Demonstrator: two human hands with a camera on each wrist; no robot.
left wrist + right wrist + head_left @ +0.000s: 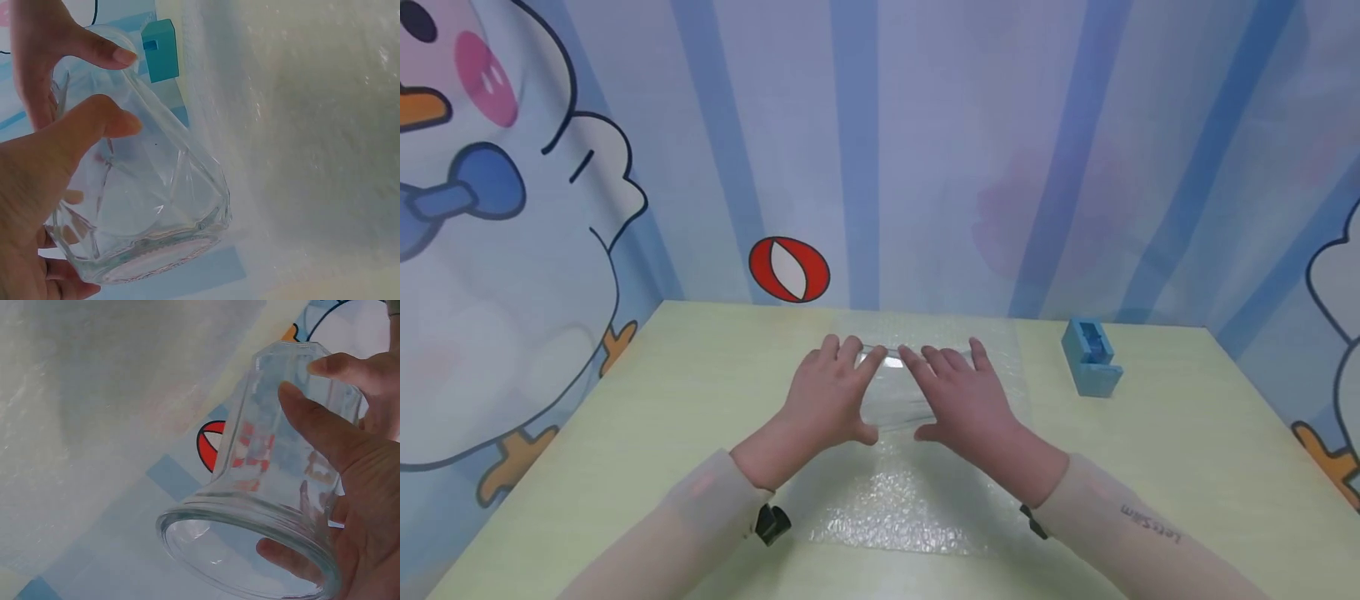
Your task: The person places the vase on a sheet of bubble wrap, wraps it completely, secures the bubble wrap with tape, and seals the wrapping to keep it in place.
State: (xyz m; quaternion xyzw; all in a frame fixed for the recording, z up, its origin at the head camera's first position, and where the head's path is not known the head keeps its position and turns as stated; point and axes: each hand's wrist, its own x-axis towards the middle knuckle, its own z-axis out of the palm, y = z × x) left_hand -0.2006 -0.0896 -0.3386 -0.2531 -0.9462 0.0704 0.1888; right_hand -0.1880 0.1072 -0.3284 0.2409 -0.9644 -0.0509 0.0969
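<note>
A clear glass vessel (895, 402) lies on its side between my hands, close over the bubble wrap (895, 508). My left hand (827, 392) holds its base end; in the left wrist view the glass vessel (169, 194) shows faceted sides and a thick round bottom. Its wide flared rim is at my right hand (970, 400), as the right wrist view of the glass vessel (250, 506) shows. Both thumbs lie along the near side, and the other fingers reach round the far side, partly seen through the glass.
A light blue tape dispenser (1093, 371) stands at the back right of the pale yellow table (700, 375). The bubble wrap lies flat in the middle, running from near the back edge towards the front. A printed curtain (917, 150) hangs behind the table and at both sides.
</note>
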